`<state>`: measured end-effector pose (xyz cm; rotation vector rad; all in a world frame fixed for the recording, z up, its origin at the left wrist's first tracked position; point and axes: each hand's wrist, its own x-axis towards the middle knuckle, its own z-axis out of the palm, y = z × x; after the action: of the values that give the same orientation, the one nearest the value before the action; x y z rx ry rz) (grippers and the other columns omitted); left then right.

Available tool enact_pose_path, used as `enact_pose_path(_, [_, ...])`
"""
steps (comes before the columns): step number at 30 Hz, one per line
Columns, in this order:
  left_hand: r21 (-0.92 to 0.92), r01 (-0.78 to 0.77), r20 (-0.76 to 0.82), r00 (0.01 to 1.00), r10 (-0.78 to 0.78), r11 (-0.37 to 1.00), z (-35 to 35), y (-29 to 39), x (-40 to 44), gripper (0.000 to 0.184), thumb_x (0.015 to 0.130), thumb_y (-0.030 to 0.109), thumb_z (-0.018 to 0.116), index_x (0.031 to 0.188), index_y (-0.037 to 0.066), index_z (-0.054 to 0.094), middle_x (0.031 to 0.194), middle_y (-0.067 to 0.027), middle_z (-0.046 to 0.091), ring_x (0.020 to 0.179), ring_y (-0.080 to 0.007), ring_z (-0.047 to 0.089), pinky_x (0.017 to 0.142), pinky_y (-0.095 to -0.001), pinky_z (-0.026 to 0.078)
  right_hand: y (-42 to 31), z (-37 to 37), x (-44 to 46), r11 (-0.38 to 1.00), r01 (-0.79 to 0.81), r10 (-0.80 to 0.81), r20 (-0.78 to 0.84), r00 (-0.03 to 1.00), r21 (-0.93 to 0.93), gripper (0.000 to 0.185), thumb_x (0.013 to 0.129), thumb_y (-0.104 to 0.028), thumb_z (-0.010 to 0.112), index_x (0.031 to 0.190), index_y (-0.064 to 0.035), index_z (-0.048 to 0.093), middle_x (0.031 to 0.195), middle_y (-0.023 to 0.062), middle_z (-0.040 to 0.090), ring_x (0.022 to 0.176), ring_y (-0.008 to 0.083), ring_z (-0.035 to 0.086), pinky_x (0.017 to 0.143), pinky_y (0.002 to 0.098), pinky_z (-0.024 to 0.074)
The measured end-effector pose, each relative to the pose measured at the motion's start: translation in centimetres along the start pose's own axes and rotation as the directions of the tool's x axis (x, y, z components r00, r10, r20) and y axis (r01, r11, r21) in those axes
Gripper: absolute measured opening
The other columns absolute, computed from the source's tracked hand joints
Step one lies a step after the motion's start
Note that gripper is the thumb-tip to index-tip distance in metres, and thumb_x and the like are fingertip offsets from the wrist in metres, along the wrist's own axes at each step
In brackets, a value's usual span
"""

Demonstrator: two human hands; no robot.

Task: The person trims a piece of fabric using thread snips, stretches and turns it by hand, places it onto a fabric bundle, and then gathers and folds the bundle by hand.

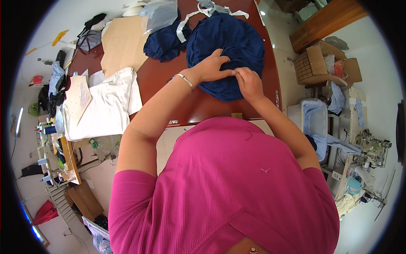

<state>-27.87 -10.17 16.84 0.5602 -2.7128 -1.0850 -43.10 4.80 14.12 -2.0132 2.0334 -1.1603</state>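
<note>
A large bunched heap of navy blue fabric [228, 36] lies on the dark red table [163, 91]. My left hand [210, 67], with a bracelet at the wrist, rests on the heap, its fingers curled into the folds and its thumb reaching to the right. My right hand [250, 84] is closed in a pinch on the same fabric, its fingertips meeting the left thumb. The part pinched between them is mostly hidden by the fingers. A smaller navy bundle [163, 44] lies to the left of the heap.
White fabric [103, 112] with a card pattern piece [78, 99] on it covers the table's left end. Behind it lie a large tan sheet [122, 42] and clear plastic [161, 16]. Right of the table are an open cardboard box [311, 65] and a sewing machine [374, 148].
</note>
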Motion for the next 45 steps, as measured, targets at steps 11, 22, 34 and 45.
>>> enact_pose_path(11, [0.026,-0.072,0.036,0.997,0.071,0.997,0.6,-2.6,0.4,0.044,0.092,0.027,0.068,0.125,-0.001,0.060,0.141,-0.0366,0.038,0.133,-0.0505,0.040,0.112,-0.0439,0.036,0.7,-0.2,0.2,0.997,0.000,-0.007,0.102,0.995,0.071,0.015,0.096,-0.018,0.057,0.095,-0.0050,0.065,0.088,0.0141,0.067,0.084,0.0359,0.064,0.073,0.0450,0.0476])
enact_pose_path(22, [0.078,-0.048,0.042,0.998,0.045,0.996,0.8,-1.6,0.2,0.047,0.089,0.035,0.071,0.113,-0.005,0.064,0.140,-0.0377,0.038,0.131,-0.0506,0.041,0.111,-0.0433,0.037,0.9,-0.1,1.4,0.975,-0.176,0.152,0.169,0.974,0.136,0.016,0.094,-0.019,0.061,0.097,-0.0033,0.066,0.087,0.0159,0.068,0.082,0.0358,0.065,0.072,0.0432,0.0503])
enact_pose_path(34, [-0.081,0.160,0.141,0.979,-0.147,0.984,0.0,-2.9,1.4,0.055,0.088,0.043,0.071,0.115,-0.004,0.066,0.139,-0.0355,0.040,0.131,-0.0455,0.043,0.109,-0.0404,0.037,-1.5,1.4,-3.9,0.618,-0.581,0.589,0.177,0.788,0.529,0.021,0.094,-0.016,0.066,0.106,0.0008,0.062,0.088,0.0088,0.065,0.070,0.0143,0.061,0.064,0.0282,0.0495])
enact_pose_path(45, [-0.054,0.171,0.202,0.967,-0.157,0.984,-0.3,-2.5,1.3,0.060,0.089,0.043,0.068,0.127,-0.003,0.062,0.136,-0.0299,0.043,0.125,-0.0426,0.049,0.108,-0.0409,0.039,0.4,3.1,-2.4,-0.223,-0.604,0.682,0.565,0.465,0.766,0.023,0.092,-0.022,0.073,0.093,-0.0160,0.051,0.098,0.0063,0.062,0.097,0.0173,0.063,0.075,0.0299,0.0478])
